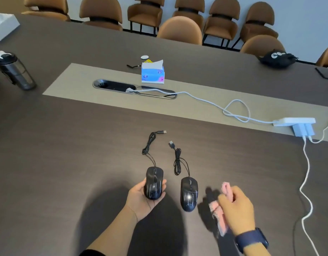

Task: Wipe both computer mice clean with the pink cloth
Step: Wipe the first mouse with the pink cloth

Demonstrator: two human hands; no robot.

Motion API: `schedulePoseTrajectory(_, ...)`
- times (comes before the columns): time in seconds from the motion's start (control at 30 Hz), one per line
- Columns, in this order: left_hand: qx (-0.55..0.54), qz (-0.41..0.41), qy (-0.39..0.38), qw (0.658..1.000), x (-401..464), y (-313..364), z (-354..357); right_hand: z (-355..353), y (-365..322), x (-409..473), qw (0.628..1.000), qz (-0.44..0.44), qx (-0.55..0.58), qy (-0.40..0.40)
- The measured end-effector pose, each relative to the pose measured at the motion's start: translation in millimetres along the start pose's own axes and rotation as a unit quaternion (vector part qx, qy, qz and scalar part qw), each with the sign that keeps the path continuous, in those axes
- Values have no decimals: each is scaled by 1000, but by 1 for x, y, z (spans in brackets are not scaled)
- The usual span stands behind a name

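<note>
Two black wired mice with pale streaks lie near the table's front. My left hand [141, 198] cups the left mouse [153, 182] from below and the side, palm up. The right mouse [189, 194] rests on the table between my hands, untouched. Each mouse's black cable runs away from me, ending in a USB plug. My right hand [237, 211], with a dark blue watch on its wrist, is closed around the bunched pink cloth [219, 211], to the right of the right mouse and a little above the table.
A white power strip [296, 122] with white cables lies at the right. A tissue box [153, 72] stands beyond the cable hatch [133, 88]. A dark bottle [15, 71] is at the far left, a black bag [277, 59] at the far right. Brown chairs line the far side.
</note>
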State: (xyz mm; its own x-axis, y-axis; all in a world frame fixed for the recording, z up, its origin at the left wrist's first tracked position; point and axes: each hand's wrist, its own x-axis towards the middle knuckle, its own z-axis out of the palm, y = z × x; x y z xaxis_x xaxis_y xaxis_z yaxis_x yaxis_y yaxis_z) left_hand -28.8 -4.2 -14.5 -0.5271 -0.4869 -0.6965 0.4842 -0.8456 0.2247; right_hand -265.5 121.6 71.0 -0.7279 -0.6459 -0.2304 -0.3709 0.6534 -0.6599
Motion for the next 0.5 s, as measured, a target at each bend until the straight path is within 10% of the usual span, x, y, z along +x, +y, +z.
schedulePoseTrajectory(0.23, 14, 29, -17, 999, 0, -9, 2, 80, -112, -39, 874, -362, -280, -163)
schedulePoseTrajectory(0.5, 15, 35, -38, 999, 5, -9, -5, 127, -118, -27, 810, -410, -372, -193)
